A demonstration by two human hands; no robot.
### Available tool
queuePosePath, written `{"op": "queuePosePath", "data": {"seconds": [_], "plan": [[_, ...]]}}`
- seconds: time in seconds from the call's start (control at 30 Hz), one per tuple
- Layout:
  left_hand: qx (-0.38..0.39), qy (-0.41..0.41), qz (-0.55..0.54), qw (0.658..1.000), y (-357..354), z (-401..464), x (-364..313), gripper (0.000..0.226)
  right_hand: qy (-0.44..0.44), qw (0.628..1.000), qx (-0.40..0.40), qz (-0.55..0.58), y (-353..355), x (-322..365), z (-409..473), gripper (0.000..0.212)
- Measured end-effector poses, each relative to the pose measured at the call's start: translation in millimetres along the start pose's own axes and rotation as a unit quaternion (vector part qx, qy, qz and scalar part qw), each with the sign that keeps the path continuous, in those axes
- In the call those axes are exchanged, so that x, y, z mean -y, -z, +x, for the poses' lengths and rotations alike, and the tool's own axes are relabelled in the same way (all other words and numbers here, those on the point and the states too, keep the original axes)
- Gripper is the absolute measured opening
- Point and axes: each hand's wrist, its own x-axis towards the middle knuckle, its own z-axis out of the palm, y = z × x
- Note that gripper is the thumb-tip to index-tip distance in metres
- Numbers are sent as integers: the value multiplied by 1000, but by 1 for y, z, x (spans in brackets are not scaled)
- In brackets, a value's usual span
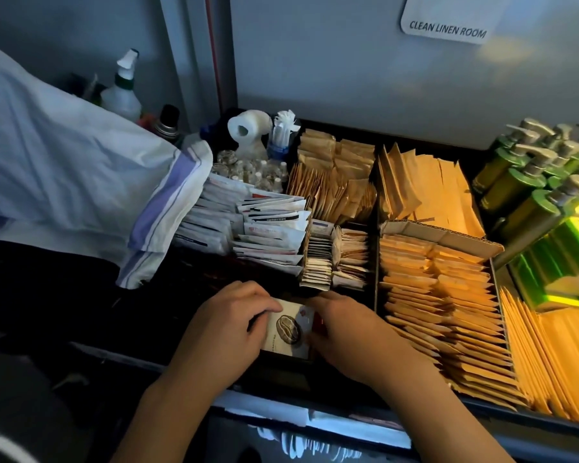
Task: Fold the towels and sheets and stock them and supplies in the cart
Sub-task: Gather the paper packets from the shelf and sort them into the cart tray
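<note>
Both forearms reach in from the bottom edge, and the hands meet over one dark compartment at the cart tray's [545,426] near edge. Left hand [228,325] curls over the left side of a sachet pack [288,329], right hand [341,325] closes in against its right side, so the pack sits clamped between them, equally near both. Its printed face tilts up toward the camera, long axis running away from the person. Looks like it goes straight down into that slot.
</note>
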Motion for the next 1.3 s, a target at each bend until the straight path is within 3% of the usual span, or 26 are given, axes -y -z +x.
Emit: {"op": "queuePosePath", "data": {"seconds": [0.27, 0.47, 0.6, 0.73, 0.87, 1.0, 1.3], "plan": [[15, -21, 37, 999, -11, 4, -7, 20, -10, 995, 5, -104, -10, -2, 6, 62], [13, -30, 36, 999, -12, 13, -14, 34, 34, 996, -74, -31, -2, -3, -2, 42], [12, -44, 33, 998, -14, 20, -23, 27, 60, 988, -137, 27, 14, -2, -11, 30], [-38, -31, -10, 999, -12, 26, -27, 15, 59, 972, -205, 99, 35, -7, -20, 16], [-139, 10, -125, 982, -2, 35, -33, 24, 6, 962, -221, 158, 45, -19, -28, 32], [-139, 29, -182, 973, 6, 43, -35, 25, 13, 944, -241, 226, 48, -19, -29, 16], [-192, -40, -71, 978, 47, 79, -18, 18, 104, 933, -324, 121, 89, 2, 8, 15]]}}
